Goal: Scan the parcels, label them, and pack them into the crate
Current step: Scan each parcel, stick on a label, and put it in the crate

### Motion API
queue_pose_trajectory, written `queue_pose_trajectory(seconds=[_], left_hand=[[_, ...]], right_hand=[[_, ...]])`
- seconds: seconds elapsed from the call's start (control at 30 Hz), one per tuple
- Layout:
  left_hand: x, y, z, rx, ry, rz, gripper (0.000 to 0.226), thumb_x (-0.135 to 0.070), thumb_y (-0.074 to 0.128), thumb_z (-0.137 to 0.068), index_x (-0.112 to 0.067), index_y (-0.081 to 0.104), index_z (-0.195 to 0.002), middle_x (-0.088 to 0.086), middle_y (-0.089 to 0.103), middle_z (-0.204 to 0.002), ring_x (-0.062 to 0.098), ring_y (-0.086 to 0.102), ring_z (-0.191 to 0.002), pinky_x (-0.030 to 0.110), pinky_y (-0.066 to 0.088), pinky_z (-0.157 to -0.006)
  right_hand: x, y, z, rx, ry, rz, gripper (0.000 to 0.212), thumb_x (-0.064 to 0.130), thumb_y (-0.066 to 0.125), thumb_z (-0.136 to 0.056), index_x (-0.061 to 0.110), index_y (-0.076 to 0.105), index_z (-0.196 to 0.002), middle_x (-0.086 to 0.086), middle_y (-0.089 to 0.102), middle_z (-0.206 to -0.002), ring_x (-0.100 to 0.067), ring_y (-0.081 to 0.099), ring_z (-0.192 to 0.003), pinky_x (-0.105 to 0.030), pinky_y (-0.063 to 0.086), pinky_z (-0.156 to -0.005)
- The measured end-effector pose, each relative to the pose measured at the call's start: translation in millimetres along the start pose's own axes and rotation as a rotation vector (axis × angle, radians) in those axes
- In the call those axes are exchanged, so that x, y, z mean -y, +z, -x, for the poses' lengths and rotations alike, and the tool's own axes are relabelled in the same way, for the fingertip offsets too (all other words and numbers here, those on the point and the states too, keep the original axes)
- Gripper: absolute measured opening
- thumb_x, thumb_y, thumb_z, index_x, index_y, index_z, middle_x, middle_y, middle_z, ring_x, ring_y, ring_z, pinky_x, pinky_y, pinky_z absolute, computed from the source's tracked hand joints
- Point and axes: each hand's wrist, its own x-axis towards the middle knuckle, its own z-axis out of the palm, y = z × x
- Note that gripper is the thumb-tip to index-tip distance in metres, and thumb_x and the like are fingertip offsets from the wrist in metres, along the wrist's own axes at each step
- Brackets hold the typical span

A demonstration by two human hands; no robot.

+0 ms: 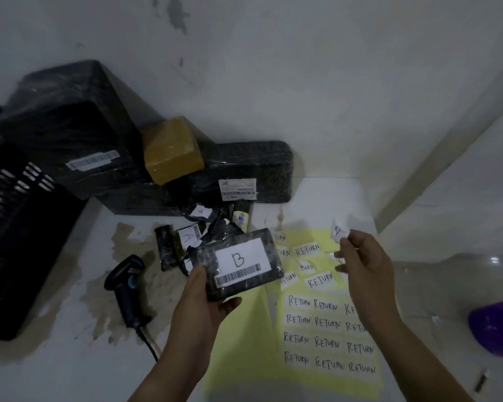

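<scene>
Over the yellow backing sheet of handwritten RETURN stickers (325, 329), your 2 hands are apart and both are busy. Your left hand (204, 303) grips the small flat parcel in glossy black wrap (238, 265) at its near-left corner, thumb on top and fingers underneath. It's face up above the sheet's left edge, and its white label shows a hand-drawn B and a barcode. Your right hand (363, 265) pinches 1 small white peeled sticker (339, 230) between thumb and fingertips, up and right of the parcel and not touching it. The writing on that sticker is too small to read.

This looks like the labelling step, with the sticker about to go on. The parcel seems light and fairly stiff, since 1 corner grip carries it level. That glossy wrap probably slides, so keep fingers flat beneath it when you press down. The sticker is flimsy and could curl onto itself, so hold it by an edge and land it clear of the barcode.

Left of your left hand, the black handheld scanner (128, 285) lies on the stained white surface. The black slatted plastic crate (12, 227) waits at far left, well apart from the parcel. Small black packets marked A (186, 236) lie just behind the parcel.
</scene>
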Motion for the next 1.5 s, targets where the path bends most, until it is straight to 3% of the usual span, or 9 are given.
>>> queue_pose_trajectory(seconds=[0.27,0.37,0.47,0.6,0.8,1.03,1.2,1.37,1.5], left_hand=[[-33.9,-5.7,19.7,0.102,0.013,0.023,0.031,-0.036,0.043,-0.106,-0.021,0.068,-0.117,0.008,0.077,-0.107,0.026,0.069,-0.093,0.035,0.056,-0.063],[-46.6,-7.3,25.9,0.141,0.018,0.012,0.029,-0.037,0.047,-0.104,-0.022,0.066,-0.121,0.01,0.074,-0.115,0.031,0.071,-0.098,0.038,0.058,-0.066],[-64.1,-15.0,29.8,0.183,0.052,-0.01,0.022,-0.034,0.048,-0.104,-0.029,0.063,-0.12,0.005,0.074,-0.117,0.032,0.075,-0.096,0.037,0.06,-0.065],[-83.6,-30.2,35.1,0.195,0.151,-0.114,0.026,-0.034,0.041,-0.108,-0.032,0.065,-0.117,0.004,0.076,-0.112,0.026,0.076,-0.093,0.036,0.058,-0.07],[-109.6,-48.4,46.9,0.288,0.234,-0.181,0.024,-0.038,0.041,-0.107,-0.04,0.058,-0.124,-0.017,0.075,-0.105,0.009,0.074,-0.093,0.025,0.059,-0.072],[-120.9,-62.6,48.9,0.342,0.306,-0.202,0.102,-0.081,0.051,-0.062,-0.037,0.035,-0.154,-0.007,0.045,-0.154,0.017,0.049,-0.137,0.043,0.044,-0.112],[-121.5,-67.0,50.9,0.328,0.388,-0.261,0.019,-0.039,0.047,-0.103,-0.036,0.058,-0.118,-0.026,0.07,-0.099,-0.023,0.06,-0.081,-0.001,0.044,-0.065],[-123.8,-66.4,51.2,0.314,0.415,-0.296,0.028,-0.034,0.05,-0.104,-0.031,0.053,-0.131,-0.02,0.069,-0.109,-0.024,0.06,-0.08,-0.001,0.044,-0.063],[-119.9,-69.9,46.4,0.28,0.496,-0.364,0.017,-0.026,0.048,-0.106,-0.03,0.059,-0.118,-0.026,0.073,-0.094,-0.014,0.065,-0.088,0.004,0.047,-0.071]], right_hand=[[87.8,30.1,90.4,0.247,-0.003,-0.156,0.024,0.028,0.052,-0.087,0.022,0.074,-0.097,-0.005,0.068,-0.082,-0.022,0.065,-0.08,-0.035,0.055,-0.067],[114.3,39.2,97.4,0.261,-0.136,-0.004,0.007,0.031,0.067,-0.085,0.032,0.071,-0.091,0.004,0.07,-0.082,-0.011,0.065,-0.076,-0.026,0.053,-0.068],[136.5,56.9,95.3,0.317,-0.289,0.168,0.016,0.02,0.076,-0.082,0.033,0.065,-0.084,0.008,0.07,-0.079,-0.006,0.064,-0.077,-0.013,0.048,-0.065],[152.4,87.0,97.9,0.314,-0.396,0.411,0.019,0.033,0.075,-0.081,0.044,0.059,-0.08,0.016,0.063,-0.089,0.009,0.054,-0.092,-0.002,0.038,-0.071],[161.5,120.9,105.6,0.24,-0.651,0.623,0.021,0.033,0.076,-0.08,0.044,0.058,-0.083,0.025,0.053,-0.077,-0.015,0.059,-0.083,-0.04,0.051,-0.075],[167.5,141.6,115.9,0.147,-0.768,0.672,0.009,0.043,0.065,-0.076,0.041,0.061,-0.084,0.026,0.052,-0.076,-0.008,0.052,-0.076,-0.032,0.042,-0.069],[165.1,147.4,116.6,0.123,-0.84,0.731,0.008,0.044,0.059,-0.076,0.039,0.058,-0.083,0.027,0.044,-0.074,-0.01,0.049,-0.071,-0.031,0.043,-0.064],[170.7,148.2,119.8,0.08,-0.884,0.78,0.01,0.042,0.066,-0.074,0.036,0.061,-0.08,0.021,0.057,-0.074,-0.012,0.052,-0.072,-0.029,0.039,-0.062],[171.5,147.6,120.4,0.049,-0.862,0.762,0.016,0.042,0.07,-0.07,0.036,0.061,-0.081,0.021,0.058,-0.075,-0.009,0.052,-0.074,-0.027,0.037,-0.063]])
